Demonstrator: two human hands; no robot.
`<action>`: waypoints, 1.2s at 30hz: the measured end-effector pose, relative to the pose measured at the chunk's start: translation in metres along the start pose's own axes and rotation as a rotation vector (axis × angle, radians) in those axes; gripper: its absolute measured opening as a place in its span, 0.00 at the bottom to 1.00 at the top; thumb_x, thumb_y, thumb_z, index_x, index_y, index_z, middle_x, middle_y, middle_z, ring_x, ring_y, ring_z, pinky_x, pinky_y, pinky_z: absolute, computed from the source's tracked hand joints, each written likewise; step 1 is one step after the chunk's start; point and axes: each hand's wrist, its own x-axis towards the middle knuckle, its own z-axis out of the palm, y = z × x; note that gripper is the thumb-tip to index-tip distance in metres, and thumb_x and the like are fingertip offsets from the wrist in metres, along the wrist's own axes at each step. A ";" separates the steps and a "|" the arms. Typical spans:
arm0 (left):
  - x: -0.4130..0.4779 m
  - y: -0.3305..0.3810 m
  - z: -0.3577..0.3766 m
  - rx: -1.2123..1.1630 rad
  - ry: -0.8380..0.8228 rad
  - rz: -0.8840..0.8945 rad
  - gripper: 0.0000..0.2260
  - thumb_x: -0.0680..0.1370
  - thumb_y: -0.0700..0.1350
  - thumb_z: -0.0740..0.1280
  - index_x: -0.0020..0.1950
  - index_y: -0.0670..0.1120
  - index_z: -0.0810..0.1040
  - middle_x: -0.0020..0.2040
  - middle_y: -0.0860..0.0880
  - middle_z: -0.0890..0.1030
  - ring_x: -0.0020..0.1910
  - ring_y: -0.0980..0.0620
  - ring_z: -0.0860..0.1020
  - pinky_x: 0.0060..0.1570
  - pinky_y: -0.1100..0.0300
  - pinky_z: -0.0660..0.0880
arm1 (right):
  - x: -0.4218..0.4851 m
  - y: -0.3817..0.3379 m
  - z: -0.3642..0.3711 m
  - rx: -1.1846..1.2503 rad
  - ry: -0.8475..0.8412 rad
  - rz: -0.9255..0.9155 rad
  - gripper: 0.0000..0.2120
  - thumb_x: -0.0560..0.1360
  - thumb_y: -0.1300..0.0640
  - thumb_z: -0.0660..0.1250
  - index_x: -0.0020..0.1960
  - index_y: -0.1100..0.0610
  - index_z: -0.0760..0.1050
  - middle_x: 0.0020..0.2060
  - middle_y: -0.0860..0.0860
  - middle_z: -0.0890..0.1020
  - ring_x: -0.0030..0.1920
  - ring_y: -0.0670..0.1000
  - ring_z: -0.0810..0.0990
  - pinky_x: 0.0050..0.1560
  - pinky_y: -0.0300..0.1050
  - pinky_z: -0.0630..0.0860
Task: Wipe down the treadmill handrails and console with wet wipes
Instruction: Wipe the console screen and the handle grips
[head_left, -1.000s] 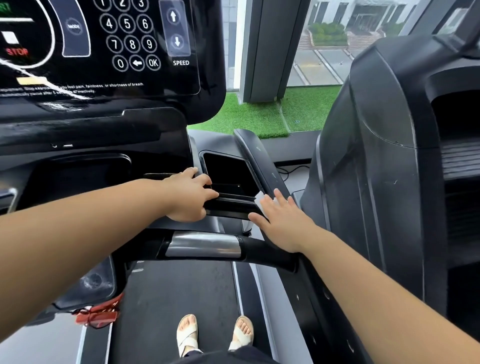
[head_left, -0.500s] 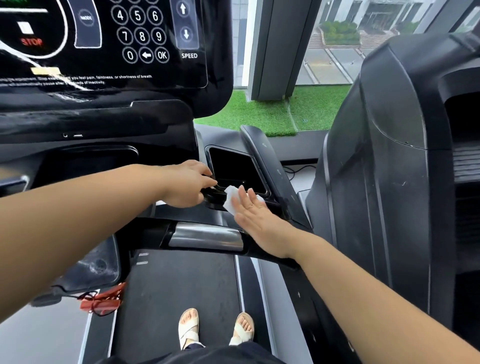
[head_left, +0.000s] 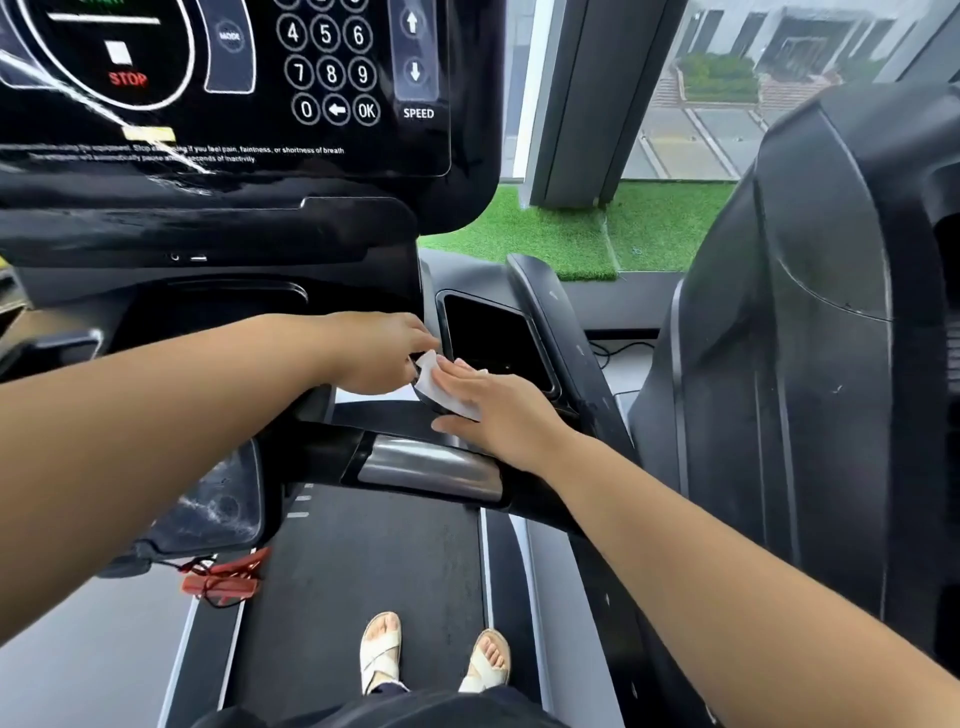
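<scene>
One white wipe (head_left: 432, 381) lies under the right hand's (head_left: 501, 413) straight, pressed-together fingers, beside one console tray (head_left: 493, 332). The left hand's (head_left: 376, 353) fingers curl at the wipe's left edge; whether they pinch it cannot be told.

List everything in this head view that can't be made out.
All in the head view:
- wet wipe: mostly under the right hand, so its full extent is hidden.
- left hand: fingertips hidden by the wipe and its own knuckles; whether it pinches the wipe or the tray edge is unclear.
- console: upper part cut off by the top edge; left of the warning text blurred.
- tray: interior too dark.
</scene>
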 end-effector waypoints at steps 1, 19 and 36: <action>-0.002 -0.001 -0.002 -0.019 0.002 -0.022 0.22 0.81 0.43 0.54 0.75 0.50 0.62 0.74 0.51 0.62 0.72 0.49 0.63 0.68 0.54 0.63 | 0.005 0.002 0.003 -0.026 0.011 0.033 0.29 0.77 0.51 0.66 0.75 0.53 0.61 0.74 0.46 0.63 0.74 0.48 0.60 0.73 0.46 0.59; -0.053 0.073 0.048 -0.073 0.199 0.167 0.21 0.82 0.52 0.53 0.76 0.54 0.61 0.75 0.54 0.62 0.71 0.53 0.62 0.69 0.56 0.61 | -0.110 0.015 0.005 0.255 0.473 0.257 0.13 0.80 0.60 0.60 0.61 0.52 0.78 0.51 0.41 0.82 0.53 0.38 0.78 0.54 0.25 0.68; -0.072 0.051 0.084 0.177 0.451 0.363 0.22 0.72 0.54 0.55 0.57 0.47 0.81 0.54 0.48 0.82 0.49 0.46 0.82 0.48 0.51 0.78 | -0.139 0.024 0.078 -0.174 0.681 0.285 0.27 0.71 0.74 0.63 0.68 0.59 0.72 0.63 0.55 0.78 0.63 0.55 0.77 0.60 0.51 0.76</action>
